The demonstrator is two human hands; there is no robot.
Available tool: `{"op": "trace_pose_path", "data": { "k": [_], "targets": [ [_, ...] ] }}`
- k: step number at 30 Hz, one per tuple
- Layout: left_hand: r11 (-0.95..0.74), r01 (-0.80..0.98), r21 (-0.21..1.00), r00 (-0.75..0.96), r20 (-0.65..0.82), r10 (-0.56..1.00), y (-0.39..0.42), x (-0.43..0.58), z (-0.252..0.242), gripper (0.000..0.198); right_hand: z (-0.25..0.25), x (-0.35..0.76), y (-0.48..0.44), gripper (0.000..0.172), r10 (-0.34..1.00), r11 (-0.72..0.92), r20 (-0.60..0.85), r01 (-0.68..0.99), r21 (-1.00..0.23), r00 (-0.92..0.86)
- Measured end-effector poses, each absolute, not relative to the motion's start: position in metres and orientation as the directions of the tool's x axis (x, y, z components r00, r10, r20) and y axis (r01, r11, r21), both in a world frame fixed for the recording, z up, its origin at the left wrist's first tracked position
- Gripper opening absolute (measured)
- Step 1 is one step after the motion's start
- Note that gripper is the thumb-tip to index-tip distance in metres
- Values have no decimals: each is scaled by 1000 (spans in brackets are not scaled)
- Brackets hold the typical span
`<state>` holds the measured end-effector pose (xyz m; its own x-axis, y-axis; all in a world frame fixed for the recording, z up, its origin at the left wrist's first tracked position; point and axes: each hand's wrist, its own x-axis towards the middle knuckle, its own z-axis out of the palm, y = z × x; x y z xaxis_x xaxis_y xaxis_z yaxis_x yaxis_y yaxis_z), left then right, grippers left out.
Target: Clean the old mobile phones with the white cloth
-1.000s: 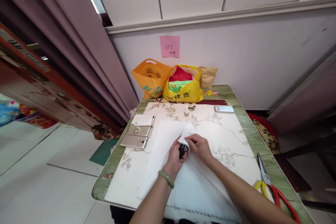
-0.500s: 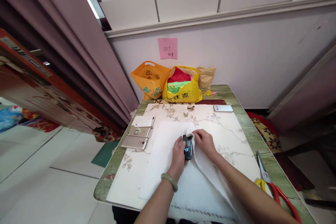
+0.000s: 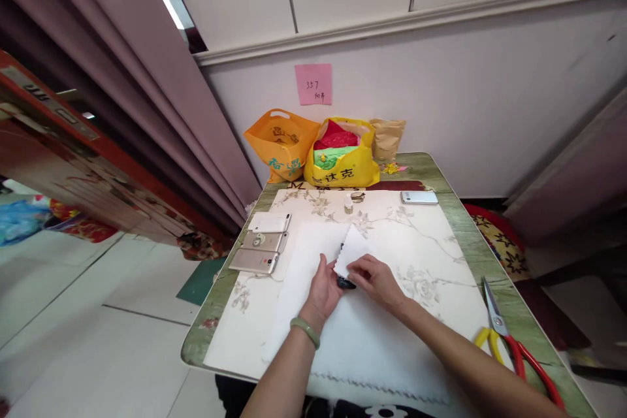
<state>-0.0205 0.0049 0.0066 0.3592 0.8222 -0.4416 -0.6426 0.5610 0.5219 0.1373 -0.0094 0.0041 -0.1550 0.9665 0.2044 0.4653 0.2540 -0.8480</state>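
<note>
My left hand (image 3: 323, 292) supports a small black keypad phone (image 3: 346, 283) from below and the left, over the middle of the table; its thumb is raised at the side. A flap of white cloth (image 3: 351, 252) with a wavy edge covers most of the phone, so only its dark lower end and a bit of its upper edge show. My right hand (image 3: 376, 279) pinches the lower part of this flap against the phone. Beneath both hands lies a large white cloth (image 3: 304, 320) with a stitched front edge. Whether the flap belongs to it, I cannot tell.
Several phones (image 3: 264, 241) lie at the left, and a silver phone (image 3: 419, 198) at the far right. Red-handled scissors (image 3: 498, 325) and a yellow-handled tool (image 3: 482, 337) rest on the right edge. An orange bag (image 3: 281, 150), yellow bag (image 3: 347, 173) and small bottle (image 3: 348, 204) stand behind.
The cloth edge that my right hand held up beside the phone now lies over the phone's face. My right hand has moved slightly down. The phone's screen and keys are hidden.
</note>
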Motion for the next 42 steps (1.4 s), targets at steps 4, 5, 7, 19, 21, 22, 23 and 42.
{"op": "trace_pose_path", "data": {
  "k": [4, 5, 7, 19, 21, 22, 23, 42],
  "targets": [
    [613, -646, 454, 515, -333, 790, 7, -29, 11, 62, 2, 133, 4, 10, 979, 203, 148, 563, -801, -142],
    [613, -643, 459, 516, -332, 790, 7, -29, 11, 63, 1, 134, 11, 10, 982, 189, 149, 589, -786, -116],
    [609, -636, 474, 499, -349, 793, 7, -28, 11, 64, 1, 135, 25, 8, 987, 143, 157, 621, -771, -32],
    [426, -770, 475, 184, -474, 861, 2, -4, 12, 45, 13, 126, -10, 11, 944, 330, 255, 540, -774, -211],
    [438, -776, 454, 202, -480, 854, 2, -4, 13, 45, 11, 124, -8, 11, 940, 334, 233, 532, -778, -250],
    [453, -774, 443, 223, -478, 849, 3, -5, 13, 46, 9, 123, -4, 10, 942, 325, 219, 529, -784, -253],
    [466, -770, 437, 244, -473, 847, 3, -6, 13, 46, 6, 123, 2, 10, 950, 304, 209, 530, -792, -233],
    [456, -758, 466, 240, -451, 860, 7, -8, 4, 40, 2, 118, 33, 9, 988, 139, 155, 581, -802, -22]
  ]
}}
